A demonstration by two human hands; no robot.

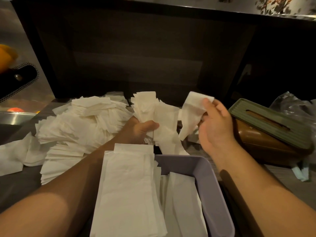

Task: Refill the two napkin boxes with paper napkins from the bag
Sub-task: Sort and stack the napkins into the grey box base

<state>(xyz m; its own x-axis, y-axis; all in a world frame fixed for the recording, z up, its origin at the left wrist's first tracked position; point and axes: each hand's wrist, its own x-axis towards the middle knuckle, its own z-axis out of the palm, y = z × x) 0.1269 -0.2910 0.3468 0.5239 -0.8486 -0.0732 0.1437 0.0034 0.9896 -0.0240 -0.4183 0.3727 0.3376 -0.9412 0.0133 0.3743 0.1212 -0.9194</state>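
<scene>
Near centre: an open napkin box (205,182) sits on the desk (20,189), with folded napkins (130,189) lying in it and over its left edge.
Left: a loose napkin pile (82,124) spreads over the desk, behind and left of the open box.
Right: a lidded napkin box (266,134) stands tilted, behind and right of the open box.
Far right: a plastic bag (290,106) lies behind the lidded box.
Between pile and lidded box: the left hand (142,129) holds a napkin bunch (153,115); the right hand (215,124), beside it, pinches a single napkin (193,110).

Napkin heap (82,120) crowds the left; brown box (266,134) blocks right; counter between lies littered.
</scene>
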